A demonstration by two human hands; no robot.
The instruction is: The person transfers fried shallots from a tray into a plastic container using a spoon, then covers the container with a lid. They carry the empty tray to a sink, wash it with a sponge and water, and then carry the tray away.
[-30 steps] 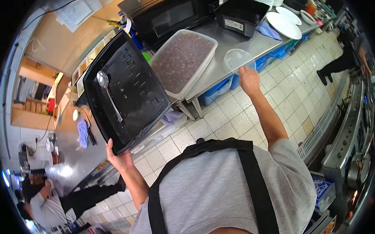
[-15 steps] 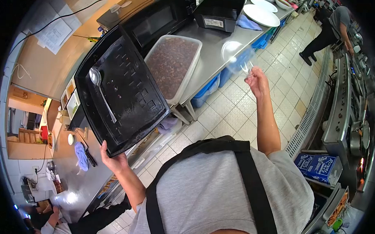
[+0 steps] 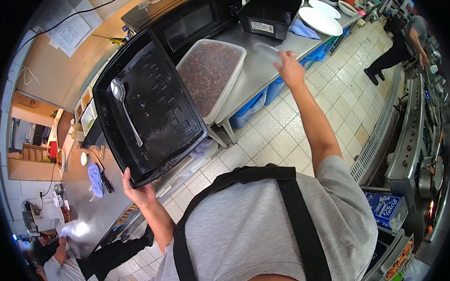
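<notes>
A black plastic tray (image 3: 162, 103) is tilted up in my left hand (image 3: 140, 191), which grips its lower corner. Inside the tray lies a metal spoon (image 3: 128, 112) among small dark bits. My right hand (image 3: 290, 70) is stretched out over the edge of the steel counter (image 3: 257, 67), its fingers round the end of a clear, see-through item (image 3: 266, 48) whose exact shape is blurred. Beside the tray, a clear tub (image 3: 210, 75) full of dark brown food stands on the counter.
A black bin (image 3: 269, 15), white plates (image 3: 320, 21) and a blue cloth (image 3: 304, 29) are at the counter's back. Stoves (image 3: 408, 142) line the right. One person (image 3: 397, 47) stands top right, another (image 3: 77, 264) bottom left.
My right hand has moved left and up, bringing the clear item from above the floor to over the counter. The tray has shifted slightly right in my left hand.
</notes>
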